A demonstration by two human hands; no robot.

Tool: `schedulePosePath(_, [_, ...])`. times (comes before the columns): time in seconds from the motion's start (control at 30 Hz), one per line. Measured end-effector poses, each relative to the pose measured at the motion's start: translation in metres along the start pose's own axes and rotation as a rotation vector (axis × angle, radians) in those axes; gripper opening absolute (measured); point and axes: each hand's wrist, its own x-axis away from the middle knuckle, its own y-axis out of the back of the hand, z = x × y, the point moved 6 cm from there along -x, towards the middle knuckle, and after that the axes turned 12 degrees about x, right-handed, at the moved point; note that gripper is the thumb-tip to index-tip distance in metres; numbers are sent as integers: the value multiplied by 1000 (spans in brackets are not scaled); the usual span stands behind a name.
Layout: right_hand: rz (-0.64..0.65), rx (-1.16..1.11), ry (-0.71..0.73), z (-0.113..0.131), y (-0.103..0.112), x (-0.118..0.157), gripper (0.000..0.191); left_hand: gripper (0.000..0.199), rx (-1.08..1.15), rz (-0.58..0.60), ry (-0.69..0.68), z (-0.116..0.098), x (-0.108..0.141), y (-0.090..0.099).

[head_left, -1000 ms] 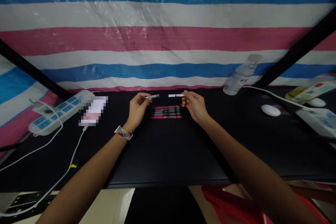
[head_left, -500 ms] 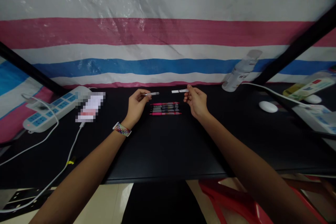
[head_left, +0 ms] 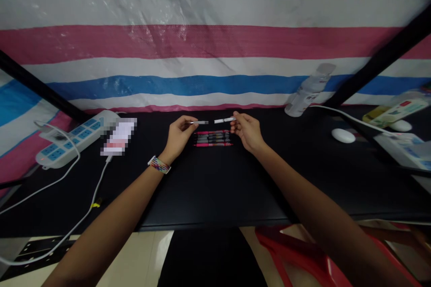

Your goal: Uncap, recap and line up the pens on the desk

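My left hand [head_left: 179, 135], with a colourful woven band at the wrist, pinches a thin greyish, partly clear pen piece [head_left: 203, 122]. Opposite it, my right hand [head_left: 248, 132] grips a white pen piece [head_left: 222, 120] with dark marks, its free end pointing left. A small gap separates the two facing ends. The fingers hide the rest of both pieces. Just below them, several pens [head_left: 213, 144] lie side by side on the black table [head_left: 208, 188], with pink ones at the top and bottom of the row and dark or grey ones between.
On the left are a power strip [head_left: 54, 156], a blurred-out phone [head_left: 118, 136] and a white cable [head_left: 96, 188]. A bottle [head_left: 305, 96], a white mouse [head_left: 343, 135] and a yellowish bottle [head_left: 377, 112] stand or lie rightward. A striped sheet [head_left: 215, 40] hangs behind; a red stool [head_left: 296, 251] is below.
Both hands have moved closer together, bringing the facing ends of the pen pieces nearer. The white piece now tilts slightly, and the camera view has shifted a little.
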Motion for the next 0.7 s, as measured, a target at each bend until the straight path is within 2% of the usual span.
schedulePosePath(0.1, [89,-3,-9,1,-12,7,44,18,-50,44,4,-2,3,-6])
schedulePosePath(0.3, [95,14,-16,0,-13,8,39,38,-181,91,-44,-10,6,-10])
schedulePosePath(0.43, [88,14,-27,-3,-12,7,39,13,-97,92,-71,-10,6,-13])
schedulePosePath(0.7, [94,-11,-14,-4,-14,7,47,18,-44,97,-63,-10,8,-14])
